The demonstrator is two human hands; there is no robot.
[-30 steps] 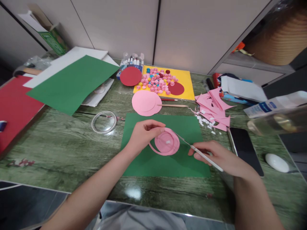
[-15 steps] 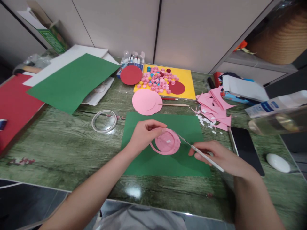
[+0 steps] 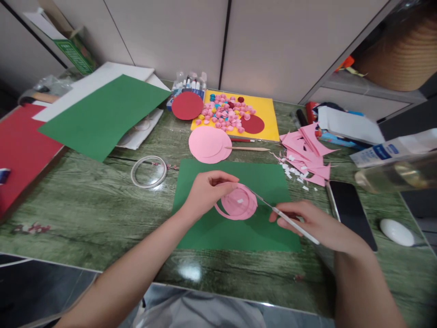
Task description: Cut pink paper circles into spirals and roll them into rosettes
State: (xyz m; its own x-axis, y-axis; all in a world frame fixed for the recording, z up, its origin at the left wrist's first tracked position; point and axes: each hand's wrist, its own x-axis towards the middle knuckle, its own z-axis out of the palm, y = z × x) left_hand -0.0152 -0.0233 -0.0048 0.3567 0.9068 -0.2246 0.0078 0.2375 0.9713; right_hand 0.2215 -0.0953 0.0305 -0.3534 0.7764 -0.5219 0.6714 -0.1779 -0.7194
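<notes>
My left hand (image 3: pixel 212 191) pinches the upper left edge of a pink paper spiral (image 3: pixel 239 212) between thumb and fingers. A small white piece sits at the spiral's middle. My right hand (image 3: pixel 302 221) is closed around a slim tool (image 3: pixel 295 225) with a white straight handle and a thin metal tip. That tip touches or lies close to the spiral's upper right edge; which of these, I cannot tell. Under both hands lies a green paper sheet (image 3: pixel 205 237). Pink paper discs (image 3: pixel 208 143) overlap just beyond the sheet.
Pink paper scraps (image 3: pixel 303 155) and white bits lie right of the sheet, near a phone (image 3: pixel 351 212) and a white mouse (image 3: pixel 396 231). A tape roll (image 3: pixel 133 173) lies left. Behind, small rolled pieces (image 3: pixel 225 114) cover yellow paper (image 3: pixel 269 107); a wooden stick (image 3: pixel 251 149) lies before it.
Both hands, the spiral and the white-handled tool hold nearly the same position. The whole view has shifted very slightly.
</notes>
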